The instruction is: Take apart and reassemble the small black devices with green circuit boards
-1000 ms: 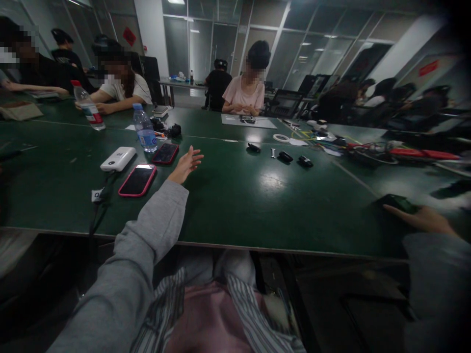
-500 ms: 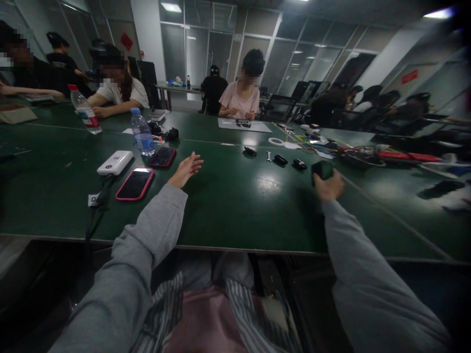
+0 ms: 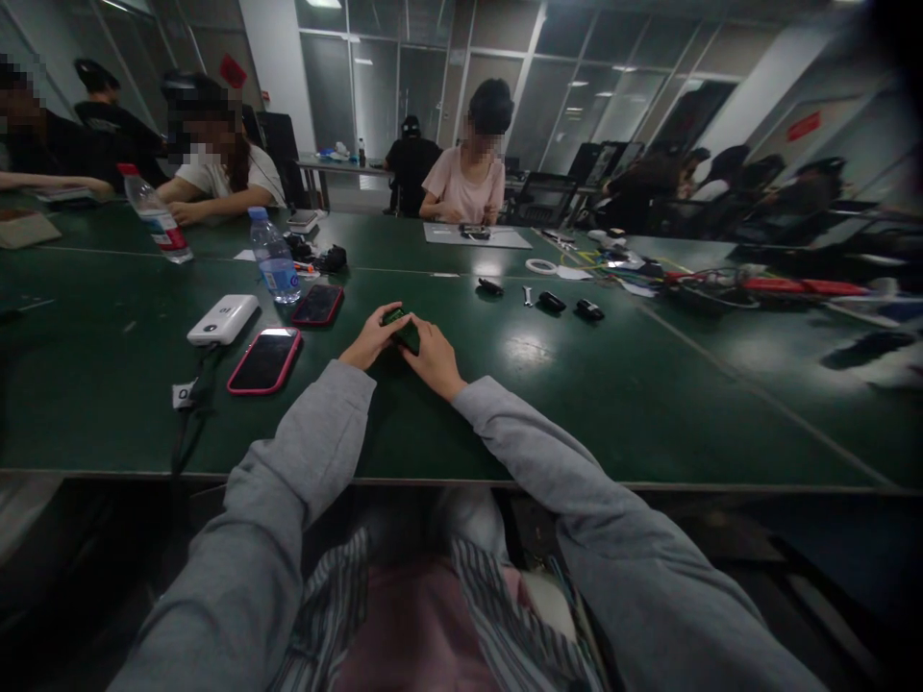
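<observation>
A small dark rectangular object (image 3: 409,335) with a greenish face is held just over the table, between my two hands. My left hand (image 3: 368,339) grips its left edge with the fingers and thumb. Around its right side and top, my right hand (image 3: 436,358) is closed. Its exact kind cannot be made out, since the fingers cover much of it. Left of my left hand lie a pink-edged phone (image 3: 265,362) and a second red-edged phone (image 3: 318,305). To the right, farther back, sit a small wrench (image 3: 527,296) and several small black objects (image 3: 552,303).
The green table (image 3: 461,452) ends close to my body. On the left stand a white power bank (image 3: 223,319) with a cable, a blue-capped bottle (image 3: 275,259) and a red-capped bottle (image 3: 160,219). Tangled wires (image 3: 649,264) lie back right. A person (image 3: 465,178) works opposite.
My right hand has carried the dark object leftward from the right side of the table to my left hand. My left hand, open before, now grips the object too.
</observation>
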Motion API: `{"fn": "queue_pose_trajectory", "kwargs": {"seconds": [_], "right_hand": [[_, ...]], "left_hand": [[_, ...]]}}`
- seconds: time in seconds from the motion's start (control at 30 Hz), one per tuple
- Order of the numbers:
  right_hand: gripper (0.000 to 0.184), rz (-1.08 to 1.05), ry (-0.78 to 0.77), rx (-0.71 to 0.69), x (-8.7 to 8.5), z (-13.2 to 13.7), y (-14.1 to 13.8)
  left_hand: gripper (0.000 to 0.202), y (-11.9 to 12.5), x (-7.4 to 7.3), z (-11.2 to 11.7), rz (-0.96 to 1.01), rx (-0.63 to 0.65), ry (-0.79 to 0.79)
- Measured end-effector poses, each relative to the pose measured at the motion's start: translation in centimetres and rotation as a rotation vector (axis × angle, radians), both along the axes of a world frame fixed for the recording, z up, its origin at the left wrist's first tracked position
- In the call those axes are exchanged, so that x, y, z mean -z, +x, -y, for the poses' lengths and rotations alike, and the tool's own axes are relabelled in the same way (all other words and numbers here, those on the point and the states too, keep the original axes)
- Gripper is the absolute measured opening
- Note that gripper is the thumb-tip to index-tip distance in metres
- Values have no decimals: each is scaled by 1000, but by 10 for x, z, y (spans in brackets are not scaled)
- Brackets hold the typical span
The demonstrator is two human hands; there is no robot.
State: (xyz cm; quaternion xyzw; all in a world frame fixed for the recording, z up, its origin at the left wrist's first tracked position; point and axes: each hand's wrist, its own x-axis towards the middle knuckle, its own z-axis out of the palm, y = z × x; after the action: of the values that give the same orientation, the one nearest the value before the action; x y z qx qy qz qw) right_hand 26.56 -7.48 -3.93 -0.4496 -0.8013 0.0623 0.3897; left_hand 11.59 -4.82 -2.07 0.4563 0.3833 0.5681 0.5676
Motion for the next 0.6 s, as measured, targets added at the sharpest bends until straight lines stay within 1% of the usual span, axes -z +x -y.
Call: {"fn": "queue_pose_trajectory", "kwargs": {"seconds": [0.13, 0.27, 0.47, 0.6], "right_hand": [[63, -22, -19, 0, 0, 2, 7], [63, -36, -17, -7, 0, 4, 10], [60, -71, -16, -33, -3, 7, 10], [61, -177, -60, -65, -3, 7, 10]], "left_hand": [[47, -2, 3, -1, -36, -1, 5], [43, -1, 1, 2, -58, -5, -1], [39, 0, -1, 2, -18, -6, -4], [40, -3, 2, -3, 31, -17, 12]]}}
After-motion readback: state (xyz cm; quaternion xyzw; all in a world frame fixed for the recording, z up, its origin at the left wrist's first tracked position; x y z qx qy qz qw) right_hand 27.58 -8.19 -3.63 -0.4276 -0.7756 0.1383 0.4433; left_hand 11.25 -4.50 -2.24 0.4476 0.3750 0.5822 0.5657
